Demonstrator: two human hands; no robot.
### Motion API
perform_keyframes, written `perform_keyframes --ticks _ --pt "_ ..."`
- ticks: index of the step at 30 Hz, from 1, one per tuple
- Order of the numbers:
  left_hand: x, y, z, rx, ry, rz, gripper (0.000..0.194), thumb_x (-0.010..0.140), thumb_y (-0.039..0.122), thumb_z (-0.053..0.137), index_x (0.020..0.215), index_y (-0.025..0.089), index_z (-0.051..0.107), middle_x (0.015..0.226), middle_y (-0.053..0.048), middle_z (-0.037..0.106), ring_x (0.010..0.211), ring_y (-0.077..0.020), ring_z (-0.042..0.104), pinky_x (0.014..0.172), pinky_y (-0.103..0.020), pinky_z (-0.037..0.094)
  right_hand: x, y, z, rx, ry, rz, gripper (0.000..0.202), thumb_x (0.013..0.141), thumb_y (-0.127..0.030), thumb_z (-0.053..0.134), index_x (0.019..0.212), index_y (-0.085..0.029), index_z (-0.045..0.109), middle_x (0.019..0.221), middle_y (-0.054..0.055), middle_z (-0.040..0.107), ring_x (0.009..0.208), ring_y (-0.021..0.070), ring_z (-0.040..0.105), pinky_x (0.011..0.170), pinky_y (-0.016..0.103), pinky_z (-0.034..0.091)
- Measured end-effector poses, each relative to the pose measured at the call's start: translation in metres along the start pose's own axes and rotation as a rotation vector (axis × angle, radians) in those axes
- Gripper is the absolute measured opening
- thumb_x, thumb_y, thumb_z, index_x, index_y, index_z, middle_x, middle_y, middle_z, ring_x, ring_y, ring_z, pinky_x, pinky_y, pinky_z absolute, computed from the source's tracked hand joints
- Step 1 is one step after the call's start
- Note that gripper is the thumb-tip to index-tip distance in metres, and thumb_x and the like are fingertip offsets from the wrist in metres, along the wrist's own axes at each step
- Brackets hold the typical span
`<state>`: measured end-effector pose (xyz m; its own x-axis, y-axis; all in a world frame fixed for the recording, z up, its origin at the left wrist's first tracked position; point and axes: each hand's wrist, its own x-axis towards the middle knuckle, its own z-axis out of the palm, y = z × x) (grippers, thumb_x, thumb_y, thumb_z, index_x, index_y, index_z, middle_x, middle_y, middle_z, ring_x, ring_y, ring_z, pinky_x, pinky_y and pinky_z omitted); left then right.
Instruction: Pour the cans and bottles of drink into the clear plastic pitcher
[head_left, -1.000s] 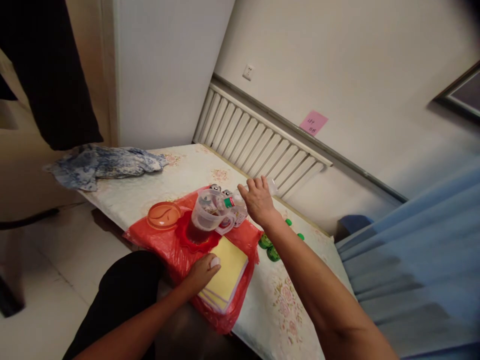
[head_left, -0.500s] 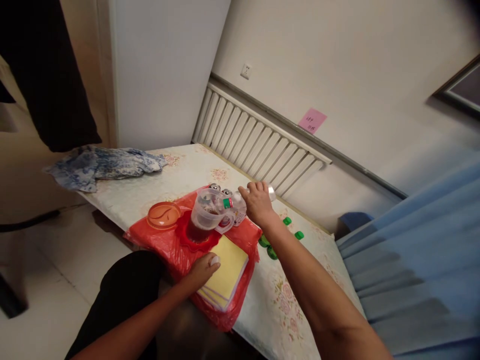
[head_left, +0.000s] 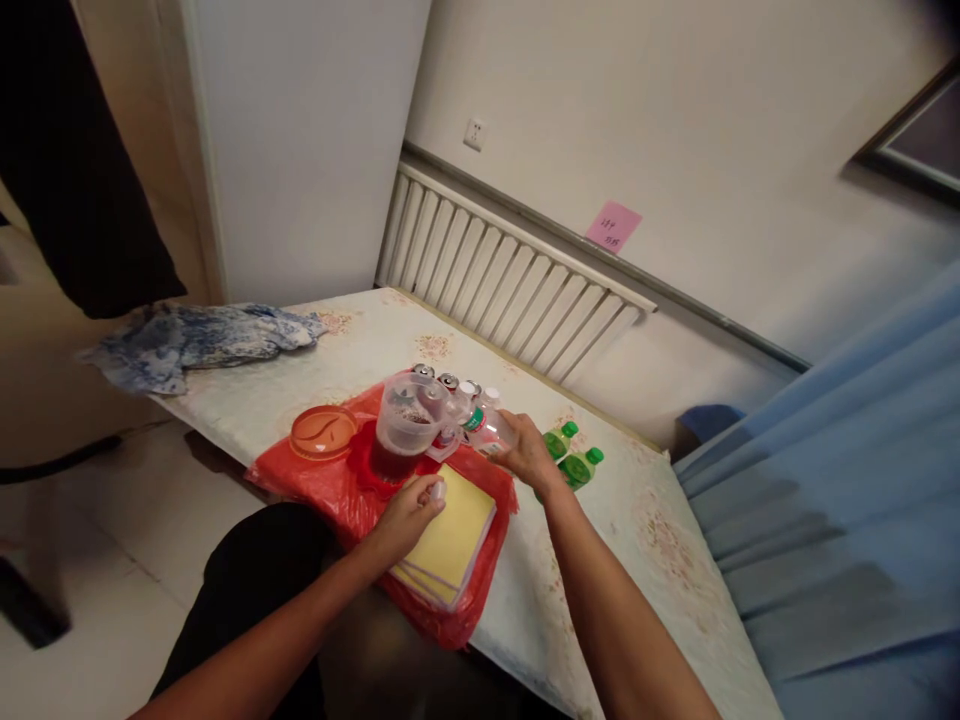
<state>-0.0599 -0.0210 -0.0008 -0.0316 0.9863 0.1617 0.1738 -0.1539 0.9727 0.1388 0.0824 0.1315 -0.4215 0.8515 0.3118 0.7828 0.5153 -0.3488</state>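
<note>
Closely, green bottles (head_left: 579, 467) stand beside right grip (head_left: 528, 452) clasping clear bottle (head_left: 487, 430); left grip (head_left: 409, 514) pinches cap (head_left: 438, 490)

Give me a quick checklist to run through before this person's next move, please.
1. Right hand has a grip on the clear plastic bottle with a green label: ok.
2. Left hand holds the small whitish cap-like piece: ok.
3. Translucent plastic pitcher with a handle stands upright, dark liquid inside: ok.
4. Orange round plastic lid is off the pitcher, lying on the crinkled red plastic bag: ok.
5. Bottle's mouth is directly over the pitcher's opening: cannot tell; they overlap in this view.
6. Bottle is fully drained: cannot tell; it is see-through and partly covered.
</note>
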Motion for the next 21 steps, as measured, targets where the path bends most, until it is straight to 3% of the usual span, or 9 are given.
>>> perform_keyframes --ticks 5,9,16,21 --pt "0.005 0.028 -0.007 -0.091 0.106 0.027 0.051 0.076 0.035 0.062 0.124 0.017 0.062 0.098 -0.005 0.063 0.083 -0.0183 0.058 0.077 -0.031 0.051 -0.056 0.018 0.022 0.068 0.05 -0.007 0.062 0.067 -0.028 0.084 0.126 -0.022 0.065 0.109 0.007 0.065 0.101 0.0263 0.062 0.091 0.039 0.051" --pt "0.007 0.044 -0.009 -0.011 0.115 0.071 0.043 0.076 0.034 0.064 0.115 0.018 0.065 0.1 -0.005 0.064 0.081 -0.0173 0.058 0.074 -0.03 0.051 -0.088 0.025 0.041 0.104 0.099 -0.004 0.061 0.067 -0.028 0.086 0.124 -0.021 0.065 0.108 0.007 0.065 0.1 0.0257 0.062 0.09 0.037 0.051" --pt "0.007 0.059 -0.004 0.146 0.055 0.195 0.036 0.076 0.026 0.065 0.111 0.018 0.066 0.108 -0.007 0.064 0.089 -0.0195 0.06 0.082 -0.033 0.052 -0.11 0.018 0.044 0.141 0.06 0.032 0.058 0.071 -0.03 0.085 0.125 -0.024 0.065 0.11 0.008 0.064 0.105 0.0274 0.059 0.093 0.039 0.049" --pt "0.007 0.064 -0.002 0.213 -0.01 0.255 0.034 0.079 0.024 0.063 0.112 0.02 0.066 0.111 -0.007 0.064 0.102 -0.0232 0.06 0.088 -0.034 0.052 -0.116 0.019 0.045 0.174 0.09 0.048 0.067 0.068 -0.024 0.087 0.13 -0.024 0.062 0.112 0.009 0.063 0.105 0.0271 0.059 0.094 0.041 0.05"
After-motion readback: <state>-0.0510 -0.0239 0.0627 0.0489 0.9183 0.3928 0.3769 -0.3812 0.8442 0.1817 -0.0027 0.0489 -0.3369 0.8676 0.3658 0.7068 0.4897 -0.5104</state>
